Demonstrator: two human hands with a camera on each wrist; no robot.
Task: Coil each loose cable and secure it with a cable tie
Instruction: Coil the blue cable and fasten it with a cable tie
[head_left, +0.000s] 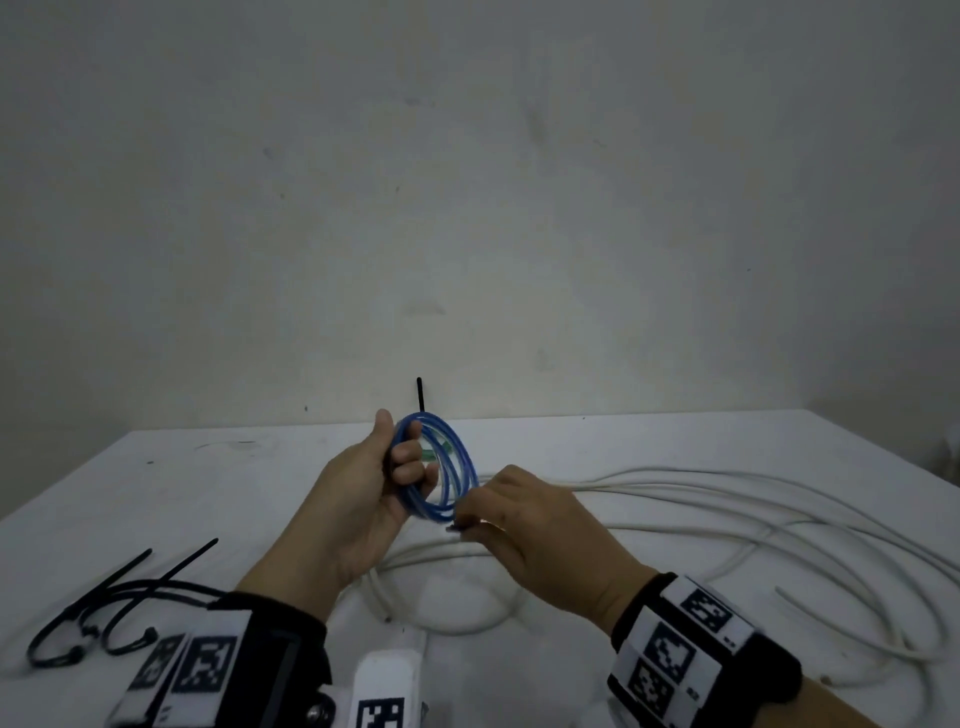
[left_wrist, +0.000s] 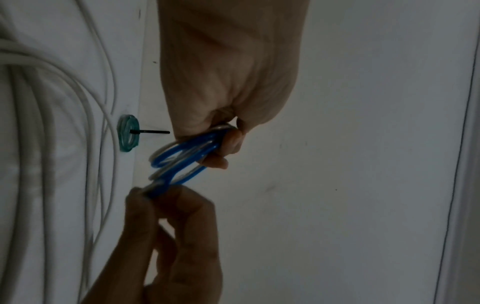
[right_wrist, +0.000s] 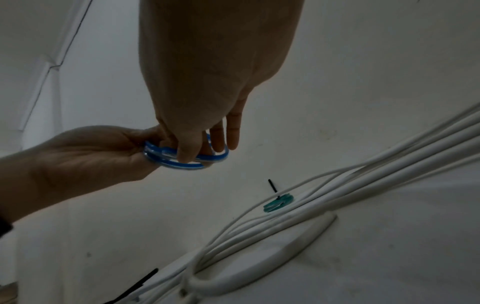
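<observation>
Step in hand: securing the blue coil — the winding looks done, the tie apparently not yet closed.
Blue coil (head_left: 439, 470): several loops, held upright above the surface (head_left: 675, 447), in front of the person.
Left hand (head_left: 363, 499): fingers curled through the loops, thumb up along the far side, gripping the coil's left edge.
Right hand (head_left: 524, 514): fingertips pinched at the coil's lower right edge around something small and dark — probably a tie's end, too blurred to be sure.
Green coil (right_wrist: 278, 203): small, already tied, black tail standing up; lies on the surface beyond the hands, beside the white cable.
White cable (head_left: 779, 525): long, loose loops spread over the right of the surface, untied.
Spare ties (head_left: 119, 603): black, several, at the near left of the surface.
Next move calls for: the left hand's grip kept firm so the loops stay bunched, and the right hand to feed the tie's tail through its head and pull snug.
After that: the white cable — by its length and stiffness, likely the harder one to coil.
</observation>
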